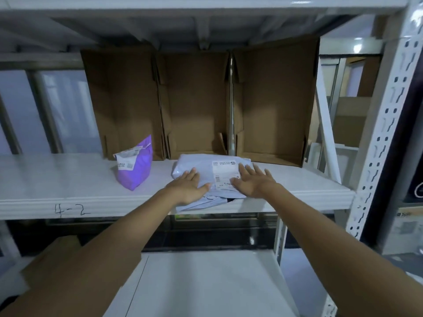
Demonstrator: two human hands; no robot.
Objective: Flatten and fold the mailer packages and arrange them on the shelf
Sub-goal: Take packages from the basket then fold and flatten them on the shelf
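both forearms reach up to the shelf (68, 186), left hand (187, 187) and right hand (254, 181) laid flat, fingers spread, on the grey mailer (206, 163) near its front edge, likely pressing air out; purple mailer (135, 165) stands left.

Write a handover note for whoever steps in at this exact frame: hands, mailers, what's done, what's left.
Left hand: open, flat, pressing the left part of the grey mailer.
Right hand: open, flat on the mailer's shipping label.
The grey mailer lies on the shelf near the front, its near end hanging over the edge.
The purple mailer stands upright to the left, still puffy.
Three cardboard bins at the back show nothing inside.
Done: flattening of the grey mailer under way.
Left: fold it, flatten and fold the purple one, arrange both.
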